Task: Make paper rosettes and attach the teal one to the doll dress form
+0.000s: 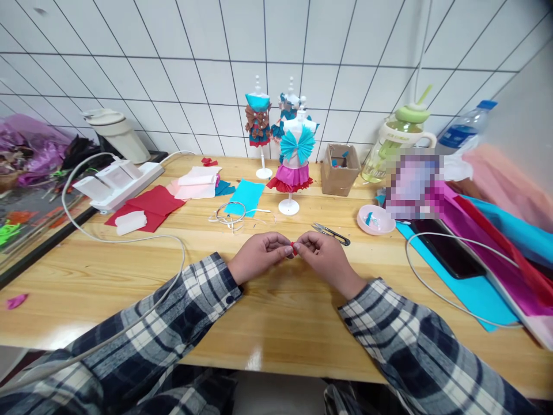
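Small crumpled red piece (294,249), paper or cloth unclear, directly in front of white miniature dress form with cyan fan bow (296,162). Left hand (264,253) and right hand (329,259) pinch it thumb-to-finger, other fingers curled, likely for steadiness. Dark-handled metal snips (332,233) front-right of form, presumably for easy reach.

Small craft corner set up for dressing miniature dress forms

It looks like a craft workspace. A wooden table (276,323) meets a white tiled wall (194,34). At the far middle stand small dress forms (298,147) in colored paper or fabric. Red sheets (151,207) lie left, thread snips (330,233) near the middle, and bright rolled material (496,230) fills the right.
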Available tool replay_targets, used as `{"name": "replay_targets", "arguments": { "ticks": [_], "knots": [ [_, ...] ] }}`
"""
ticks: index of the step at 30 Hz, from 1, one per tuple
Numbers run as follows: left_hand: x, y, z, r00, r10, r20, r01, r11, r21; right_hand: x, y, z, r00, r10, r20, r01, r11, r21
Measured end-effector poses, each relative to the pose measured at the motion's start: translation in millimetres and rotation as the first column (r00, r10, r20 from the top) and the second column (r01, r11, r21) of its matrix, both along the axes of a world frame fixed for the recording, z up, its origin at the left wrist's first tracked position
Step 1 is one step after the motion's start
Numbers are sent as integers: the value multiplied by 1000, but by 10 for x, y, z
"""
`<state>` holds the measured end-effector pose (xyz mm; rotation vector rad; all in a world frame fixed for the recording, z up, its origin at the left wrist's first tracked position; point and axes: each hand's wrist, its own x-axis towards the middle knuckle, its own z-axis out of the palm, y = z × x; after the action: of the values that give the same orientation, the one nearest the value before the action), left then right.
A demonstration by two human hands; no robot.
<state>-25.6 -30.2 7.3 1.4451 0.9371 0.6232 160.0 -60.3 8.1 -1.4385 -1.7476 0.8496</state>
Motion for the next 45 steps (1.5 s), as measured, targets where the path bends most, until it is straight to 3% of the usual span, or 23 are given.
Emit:
{"name": "replay_targets", "arguments": {
  "ticks": [3,10,15,19,21,24,29,35,45],
  "knots": [
    [3,11,-10,999,34,-15,-34,999,27,11,-5,-10,1000,16,9,-16,1000,3],
    [-10,33,-28,995,59,80,-51,994,-100,33,-18,-55,982,188,16,-189,972,142],
    [19,6,-27,983,139,124,-124,985,-119,-27,-17,-94,982,18,-190,-23,999,-22],
    [15,-4,-36,982,140,129,-124,984,-130,-58,3,-93,967,8,-256,-46,989,-142],
    [6,2,-44,987,128,95,-119,989,-92,-55,12,-79,953,13,-302,-62,986,-152],
    [6,12,-56,992,122,25,-124,990,72,-42,21,-64,931,-4,-365,-89,967,-237],
    [20,11,-60,985,157,-77,-130,952,279,-34,23,-89,898,-54,-437,-105,937,-332],
    [-10,22,-63,981,135,-136,-85,941,328,-31,23,-94,950,-25,-312,-40,979,-199],
    [-31,30,-101,996,-15,-86,36,969,245,-15,7,-29,920,-28,-392,-101,947,-304]
  ]
}}
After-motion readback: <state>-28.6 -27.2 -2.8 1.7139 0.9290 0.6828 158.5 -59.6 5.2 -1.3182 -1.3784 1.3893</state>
